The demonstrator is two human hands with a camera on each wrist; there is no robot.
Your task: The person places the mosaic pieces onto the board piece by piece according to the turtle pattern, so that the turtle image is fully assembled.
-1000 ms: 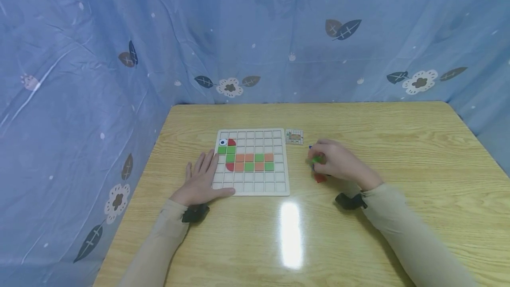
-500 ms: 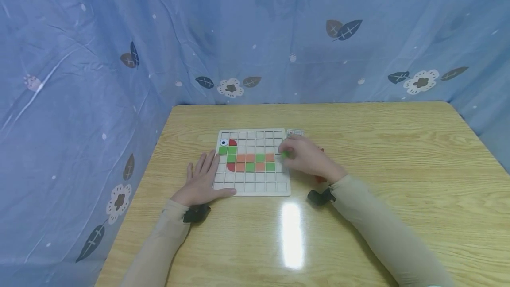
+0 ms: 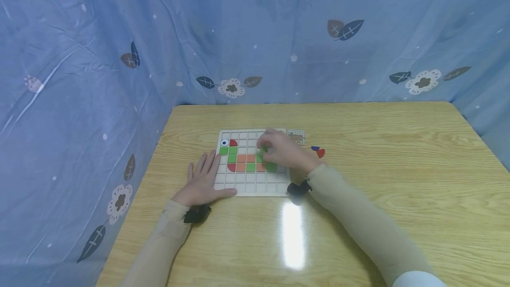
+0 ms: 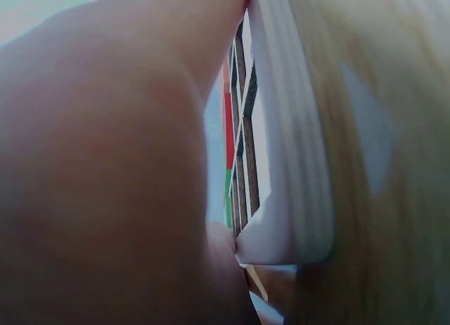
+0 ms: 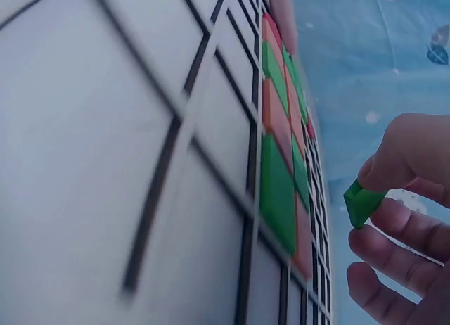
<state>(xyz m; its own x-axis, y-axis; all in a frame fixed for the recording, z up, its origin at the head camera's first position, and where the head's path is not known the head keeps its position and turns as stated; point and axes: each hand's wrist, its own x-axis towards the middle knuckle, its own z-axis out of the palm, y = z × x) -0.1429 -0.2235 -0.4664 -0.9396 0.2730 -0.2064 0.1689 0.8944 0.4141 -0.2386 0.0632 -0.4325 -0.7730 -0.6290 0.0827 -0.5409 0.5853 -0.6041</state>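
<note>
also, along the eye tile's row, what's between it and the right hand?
Head view: right beside the eye tile sits a red rounded tile, then bare white squares up to the right hand.

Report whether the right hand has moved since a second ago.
Yes, leftward: against the grid board in the head view, the right hand has gone from beyond the board's right edge to over its squares.

Board white, gridded; pinched piece green; cloth blue, floral.
</note>
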